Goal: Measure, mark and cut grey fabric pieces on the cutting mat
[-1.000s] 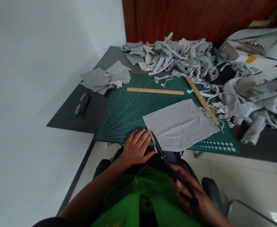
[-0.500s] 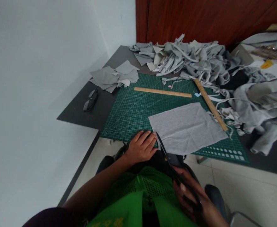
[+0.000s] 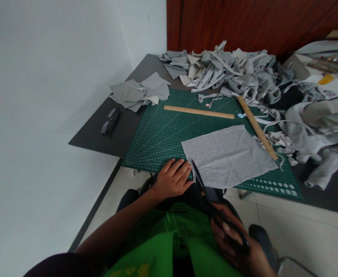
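**Mia:** What is the right hand (image 3: 234, 240) doing?

**Ben:** It is wrapped around the handles of big black scissors (image 3: 212, 200). The hand is low down, near the person's lap. The blades point up to the near left corner of a gray cloth (image 3: 228, 156).

**Mia:** Where is the cloth?

**Ben:** It lies flat on a green cutting mat (image 3: 163, 134) on the tabletop (image 3: 99, 138). Its near edge hangs a little over the near side of the mat. The scissor blades meet the cloth right at that edge.

**Mia:** And the left hand (image 3: 173, 179)?

**Ben:** It lies flat on the near edge of the mat, just left of the cloth corner. The fingers are stretched out. It does not hold anything. The fingertips are just beside the blades.

**Mia:** What else is there?

**Ben:** A wooden ruler (image 3: 199, 112) lies across the far part of the mat. A second wooden ruler (image 3: 257, 127) lies slanted along the right side of the cloth. A small stack of gray pieces (image 3: 140, 91) sits at the far left. A big heap of gray scraps (image 3: 244, 73) fills the far and right side. Dark glasses (image 3: 110, 121) rest on the left of the tabletop.
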A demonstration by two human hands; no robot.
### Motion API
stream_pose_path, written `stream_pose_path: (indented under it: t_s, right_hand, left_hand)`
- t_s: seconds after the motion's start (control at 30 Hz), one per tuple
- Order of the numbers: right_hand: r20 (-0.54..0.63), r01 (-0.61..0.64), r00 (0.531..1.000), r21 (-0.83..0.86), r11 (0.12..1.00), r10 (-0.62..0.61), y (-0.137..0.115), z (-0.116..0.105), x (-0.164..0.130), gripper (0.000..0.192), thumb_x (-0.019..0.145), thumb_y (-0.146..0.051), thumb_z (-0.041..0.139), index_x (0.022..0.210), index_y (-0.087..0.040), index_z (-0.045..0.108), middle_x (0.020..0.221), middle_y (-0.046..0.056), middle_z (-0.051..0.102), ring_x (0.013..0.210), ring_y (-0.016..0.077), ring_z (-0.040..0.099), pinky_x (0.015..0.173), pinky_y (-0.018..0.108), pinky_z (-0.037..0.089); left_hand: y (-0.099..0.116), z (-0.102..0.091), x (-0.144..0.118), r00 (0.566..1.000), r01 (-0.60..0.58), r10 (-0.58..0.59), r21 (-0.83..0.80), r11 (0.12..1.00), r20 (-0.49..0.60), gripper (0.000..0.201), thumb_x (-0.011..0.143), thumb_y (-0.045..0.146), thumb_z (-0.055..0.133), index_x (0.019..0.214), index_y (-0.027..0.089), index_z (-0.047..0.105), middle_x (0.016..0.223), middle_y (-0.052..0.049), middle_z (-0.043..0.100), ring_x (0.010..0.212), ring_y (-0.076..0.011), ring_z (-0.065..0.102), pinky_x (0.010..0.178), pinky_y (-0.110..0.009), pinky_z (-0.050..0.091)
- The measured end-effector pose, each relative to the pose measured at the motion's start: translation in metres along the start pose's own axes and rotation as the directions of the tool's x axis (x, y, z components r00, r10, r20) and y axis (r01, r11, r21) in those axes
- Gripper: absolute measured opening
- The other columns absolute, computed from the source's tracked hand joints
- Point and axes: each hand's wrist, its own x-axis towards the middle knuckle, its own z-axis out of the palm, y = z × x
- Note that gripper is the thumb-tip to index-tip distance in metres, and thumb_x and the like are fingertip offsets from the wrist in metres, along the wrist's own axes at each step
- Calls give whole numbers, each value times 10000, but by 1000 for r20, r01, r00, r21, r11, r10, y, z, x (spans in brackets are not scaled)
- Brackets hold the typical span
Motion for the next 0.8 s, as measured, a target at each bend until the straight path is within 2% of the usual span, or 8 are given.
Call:
stream_pose_path:
  t_s: [0.2, 0.33, 0.47, 0.6, 0.8]
  right_hand:
    - [11, 65, 998, -22, 998, -65, 12, -9, 6, 686, 855, -596, 796, 1413, -279, 556, 754, -58, 557, 395, 22, 329, 325, 138, 280]
    - [36, 25, 999, -54, 998, -23, 12, -14, 6, 666, 873, -588, 786, 1424, -300, 546, 781, -48, 570, 401, 35, 371, 336, 156, 312]
    - [-27, 28, 999, -82, 996, -31, 1, 0, -2, 678, 873, -592, 792, 1434, -295, 552, 782, -48, 563, 420, 32, 368, 358, 151, 286]
    - [-66, 12, 998, -106, 994, -19, -9, 15, -8, 708, 828, -629, 821, 1403, -288, 588, 763, -51, 559, 432, 25, 357, 371, 144, 251]
    - [-103, -39, 994, -85, 996, 30, -13, 17, -9, 772, 782, -640, 860, 1405, -285, 574, 770, -59, 558, 444, 26, 377, 392, 151, 235]
  left_hand:
    - [0, 1, -3, 999, 1, -1, 10, 1000, 41, 396, 1016, 438, 618, 1286, 169, 724, 1314, -75, 764, 1228, -278, 698, 1120, -464, 487]
    - [0, 1, -2, 1000, 2, -2, 4, 1000, 27, 379, 1038, 433, 583, 1258, 163, 731, 1295, -76, 772, 1205, -274, 708, 1105, -455, 497]
    - [-1, 0, -1, 1000, 2, -1, -13, 1000, 21, 403, 1016, 432, 629, 1266, 129, 721, 1284, -95, 774, 1203, -285, 704, 1099, -467, 496]
    - [-1, 1, -1, 1000, -1, 1, 2, 1000, 19, 380, 1021, 437, 619, 1264, 165, 729, 1288, -71, 776, 1205, -275, 708, 1110, -462, 494]
    - [-1, 2, -3, 1000, -1, 2, -16, 1000, 30, 425, 999, 421, 659, 1325, 152, 699, 1306, -96, 763, 1235, -294, 691, 1130, -476, 481]
